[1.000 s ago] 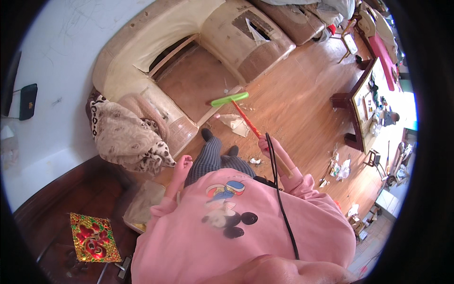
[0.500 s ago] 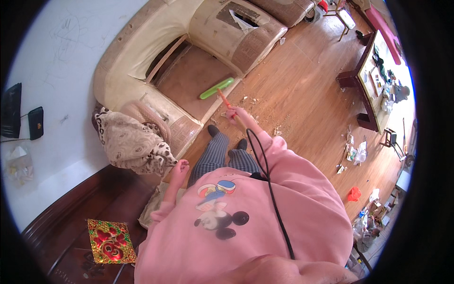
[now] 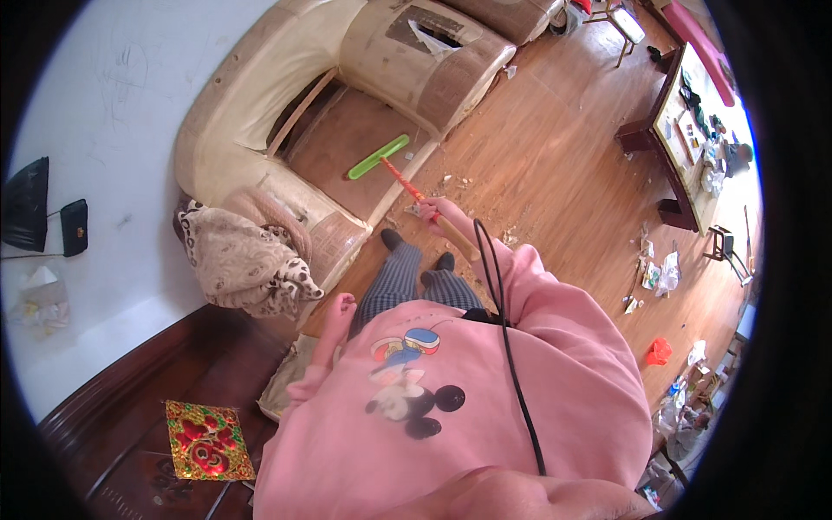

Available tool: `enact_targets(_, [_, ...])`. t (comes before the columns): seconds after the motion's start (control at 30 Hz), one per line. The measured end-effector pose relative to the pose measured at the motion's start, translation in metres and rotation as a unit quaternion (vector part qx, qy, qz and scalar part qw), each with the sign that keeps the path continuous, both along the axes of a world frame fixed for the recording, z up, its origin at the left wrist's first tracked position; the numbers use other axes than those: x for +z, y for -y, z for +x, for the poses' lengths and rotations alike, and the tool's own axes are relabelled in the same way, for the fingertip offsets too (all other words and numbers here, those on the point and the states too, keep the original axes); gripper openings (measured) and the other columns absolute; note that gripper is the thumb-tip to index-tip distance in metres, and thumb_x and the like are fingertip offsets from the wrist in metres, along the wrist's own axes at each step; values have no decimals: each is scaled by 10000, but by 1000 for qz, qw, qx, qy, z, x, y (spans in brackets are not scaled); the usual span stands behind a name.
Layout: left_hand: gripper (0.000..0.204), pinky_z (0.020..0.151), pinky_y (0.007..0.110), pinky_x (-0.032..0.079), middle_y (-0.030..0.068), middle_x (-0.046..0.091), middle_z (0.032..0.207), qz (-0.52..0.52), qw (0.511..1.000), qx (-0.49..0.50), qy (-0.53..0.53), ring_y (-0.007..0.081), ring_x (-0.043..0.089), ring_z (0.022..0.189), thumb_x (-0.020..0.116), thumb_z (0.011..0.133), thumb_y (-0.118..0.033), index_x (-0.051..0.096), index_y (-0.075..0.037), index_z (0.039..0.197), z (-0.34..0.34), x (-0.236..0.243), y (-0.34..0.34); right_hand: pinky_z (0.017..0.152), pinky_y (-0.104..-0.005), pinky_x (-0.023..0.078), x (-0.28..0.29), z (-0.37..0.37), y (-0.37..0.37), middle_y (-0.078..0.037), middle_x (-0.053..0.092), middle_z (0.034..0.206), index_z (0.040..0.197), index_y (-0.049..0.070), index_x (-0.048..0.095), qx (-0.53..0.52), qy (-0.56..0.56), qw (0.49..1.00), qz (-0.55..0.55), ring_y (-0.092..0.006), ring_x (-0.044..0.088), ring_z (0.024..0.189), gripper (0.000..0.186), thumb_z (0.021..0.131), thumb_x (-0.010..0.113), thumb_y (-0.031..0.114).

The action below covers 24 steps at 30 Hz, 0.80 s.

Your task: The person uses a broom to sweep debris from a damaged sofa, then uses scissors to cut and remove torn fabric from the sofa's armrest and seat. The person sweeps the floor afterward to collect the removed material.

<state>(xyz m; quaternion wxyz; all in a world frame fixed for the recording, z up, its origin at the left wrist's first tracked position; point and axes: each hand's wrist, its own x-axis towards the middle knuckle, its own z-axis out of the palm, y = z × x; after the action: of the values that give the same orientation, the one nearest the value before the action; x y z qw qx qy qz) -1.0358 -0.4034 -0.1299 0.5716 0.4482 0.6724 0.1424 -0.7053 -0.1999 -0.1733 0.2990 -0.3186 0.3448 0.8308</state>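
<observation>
My right hand is wrapped round the orange and tan handle of a broom. The broom's long green head is over the brown seat base of a worn sofa; its bristles do not show, and I cannot tell whether it touches. Beside my left thigh hangs my left hand, its fingers loosely curled with nothing visible in them. Close to that hand, a leopard-print blanket is draped over the sofa's arm.
Crumbs and scraps lie on the wooden floor by the sofa. To the right are a low table loaded with things, a small stool, litter and a red bag. A dark wooden surface is at lower left.
The broom's head has moved left across the seat base, and its handle shows more fully. My left hand has shifted slightly away from the blanket. The view has shifted a little.
</observation>
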Motion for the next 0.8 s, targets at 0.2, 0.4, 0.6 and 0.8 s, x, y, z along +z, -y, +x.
enact_targets(0.2, [304, 885, 288, 431, 112, 584, 1096, -1, 996, 76, 48, 162, 555, 1018, 543, 900, -183, 488, 3, 1135, -1, -4, 5, 340, -164, 312, -37, -13, -9, 31, 403, 573, 774, 79, 403, 58, 33, 994, 82, -42, 393, 429, 150, 896, 487, 100])
enact_targets(0.4, [678, 977, 367, 375, 195, 475, 1278, -152, 960, 107, 209, 241, 452, 1197, 458, 928, -426, 258, 59, 1357, 61, -42, -95, 388, -181, 357, -10, -46, -4, -13, 418, 620, 780, 53, 406, 206, 150, 954, 159, -67, 393, 453, 132, 874, 498, 66])
enact_targets(0.6, [457, 716, 383, 497, 144, 598, 908, -328, 788, 302, 425, 250, 599, 812, 489, 900, -417, 451, 13, 1048, 132, -118, -236, 377, -156, 336, 40, -67, 18, -11, 423, 645, 796, 51, 424, 103, 56, 992, 35, -48, 384, 461, 118, 902, 461, 87])
enact_targets(0.8, [63, 414, 291, 375, 56, 474, 519, -294, 844, 246, 375, 156, 447, 439, 449, 768, -75, 459, -66, 707, 168, -172, -238, 342, -135, 265, 55, -69, 16, 30, 367, 624, 804, 74, 424, 10, 38, 999, -21, -15, 336, 447, 160, 942, 424, 154])
